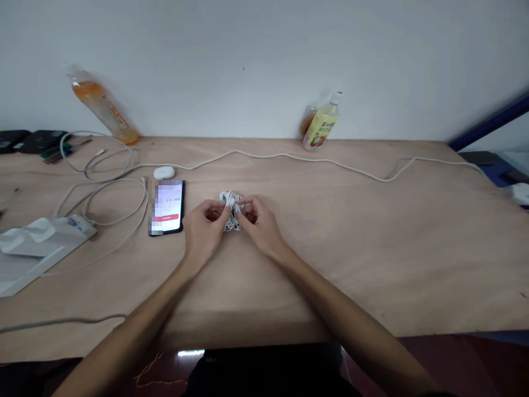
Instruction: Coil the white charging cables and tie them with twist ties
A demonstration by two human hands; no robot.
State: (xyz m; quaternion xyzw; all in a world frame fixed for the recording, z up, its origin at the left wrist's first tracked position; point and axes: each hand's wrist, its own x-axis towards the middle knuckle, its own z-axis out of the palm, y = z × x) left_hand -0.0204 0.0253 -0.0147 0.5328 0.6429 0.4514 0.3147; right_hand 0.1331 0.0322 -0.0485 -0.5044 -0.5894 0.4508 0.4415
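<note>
A coiled bundle of white cable (231, 197) is between my two hands, just above or on the wooden table (372, 237); I cannot tell which. My left hand (205, 225) pinches the bundle's left side between thumb and fingers. On the right side, my right hand (259, 223) grips it in the same way, thumb tip close to the other thumb. The fingertips hide parts of the coil. Left of my left hand lies a phone (170, 207) with a lit screen, and a white earbud case (164, 172) sits just behind it.
A white power strip (45, 242) and looped pale cables (111, 218) occupy the left. One long white cable (264, 156) runs across the back. Against the wall lean an orange drink bottle (103, 107) and a yellow-labelled bottle (322, 124). Dark boxes (41, 141) lie at the far left.
</note>
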